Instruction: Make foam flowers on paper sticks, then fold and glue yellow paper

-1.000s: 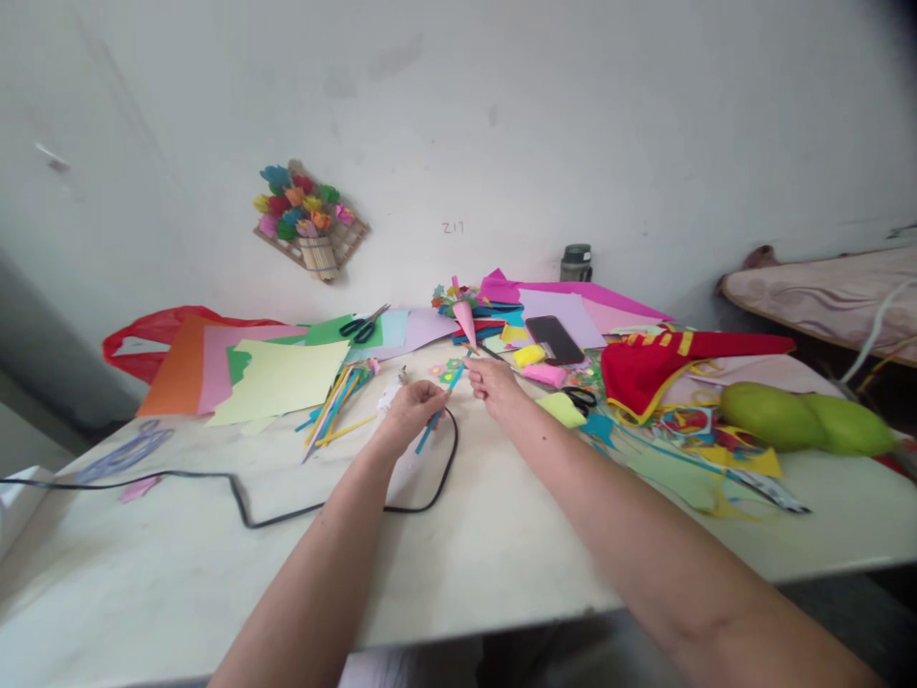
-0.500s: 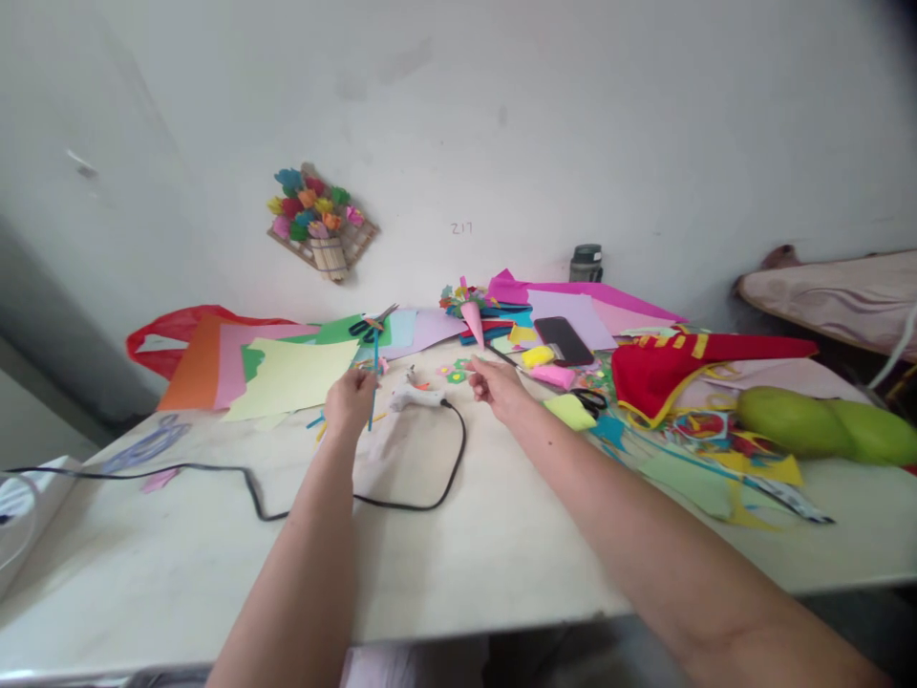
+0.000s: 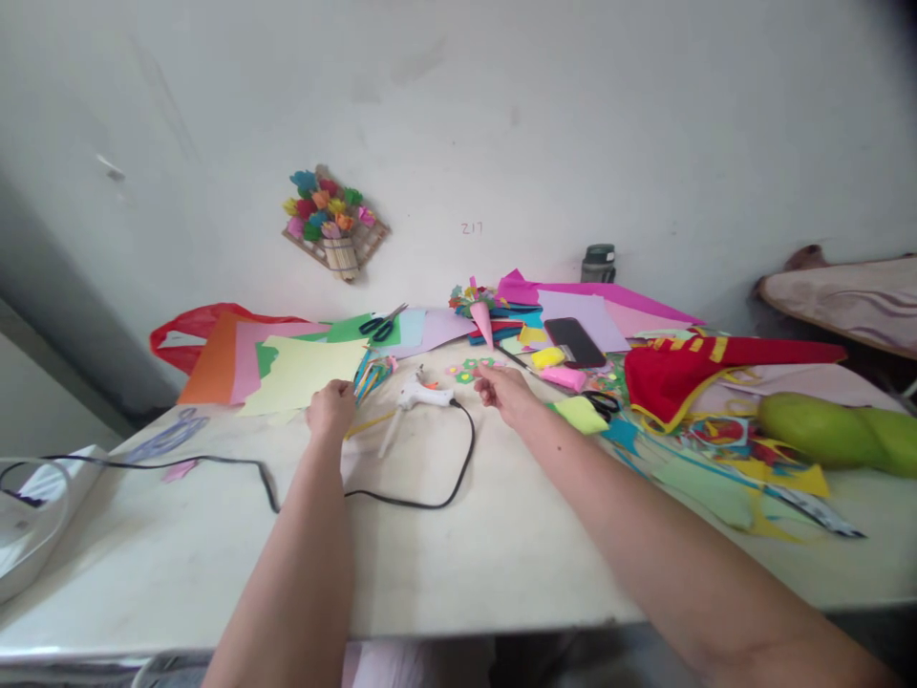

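Note:
My left hand [image 3: 331,409] is closed, its fingers curled beside a bunch of blue and yellow paper strips [image 3: 369,375]; whatever is in them is hidden. My right hand [image 3: 503,390] has its fingers drawn together in a pinch. I cannot make out what it holds, if anything. Just beyond its fingertips lie small green and pink paper flowers [image 3: 467,369]. A white glue gun [image 3: 422,395] with a glue stick out of its back lies between my hands. One yellow strip [image 3: 373,422] rests between my left hand and the glue gun.
Coloured paper sheets [image 3: 305,368], scissors [image 3: 383,325] and a pink cone with small flowers [image 3: 479,320] lie at the back. A phone [image 3: 575,342], red cloth [image 3: 663,382] and green fruit [image 3: 809,430] sit right. The black cord [image 3: 408,502] crosses the table to a power strip [image 3: 64,497].
The blue strip that stood upright in my left hand no longer shows there. My left hand has shifted slightly left and down. My right hand keeps its pinch near the flowers.

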`<state>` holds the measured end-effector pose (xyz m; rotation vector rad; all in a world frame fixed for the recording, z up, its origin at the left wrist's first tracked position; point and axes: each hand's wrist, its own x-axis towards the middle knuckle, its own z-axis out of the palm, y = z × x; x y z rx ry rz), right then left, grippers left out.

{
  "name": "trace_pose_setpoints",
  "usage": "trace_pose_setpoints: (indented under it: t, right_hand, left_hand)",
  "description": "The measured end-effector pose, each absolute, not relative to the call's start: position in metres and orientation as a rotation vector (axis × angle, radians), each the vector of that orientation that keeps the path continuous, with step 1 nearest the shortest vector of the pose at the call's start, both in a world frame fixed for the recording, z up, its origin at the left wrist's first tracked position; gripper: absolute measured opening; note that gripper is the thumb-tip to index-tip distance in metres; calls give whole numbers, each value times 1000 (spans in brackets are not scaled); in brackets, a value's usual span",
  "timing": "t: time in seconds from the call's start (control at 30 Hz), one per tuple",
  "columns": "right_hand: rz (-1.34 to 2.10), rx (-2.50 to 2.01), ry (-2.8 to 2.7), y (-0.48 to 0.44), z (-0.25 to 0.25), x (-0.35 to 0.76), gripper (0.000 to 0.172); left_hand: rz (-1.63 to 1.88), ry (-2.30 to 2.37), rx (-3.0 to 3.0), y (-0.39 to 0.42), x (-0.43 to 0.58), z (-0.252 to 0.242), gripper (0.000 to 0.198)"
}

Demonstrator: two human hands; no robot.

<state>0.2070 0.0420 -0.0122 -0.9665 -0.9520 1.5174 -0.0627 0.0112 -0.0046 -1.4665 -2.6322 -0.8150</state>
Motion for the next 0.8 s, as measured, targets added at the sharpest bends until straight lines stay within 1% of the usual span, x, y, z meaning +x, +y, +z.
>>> trace_pose_setpoints:
  t: [0.27,0.37,0.47,0.53,0.67,0.8]
  right_hand:
    - [1551,-917,-1050,33,-5,204,11]
    - [1574,-904,-1084,29,-2,202,15]
    - [1612,-901,-1097,28,-1,201,22]
    - [1648,-870,-1103,27,-1,201,23]
    - [1721,-764,-1107,26,-1,200,20]
    - [1769,-724,-1062,25,0,198,20]
  left_hand:
    - [-774,-2668,-1392,9,-64,-7,29]
    - [-781,-2618,-1316,6,-59,-4,27]
    - [-830,-2489,-1241,4,-50,0,26]
    - [-880,-2399,-1251,5,-41,3,25]
    - [-1028,-2167,-1522,7,-9,8,24]
    - [-1276,-1801,-1913,6,31,6,28]
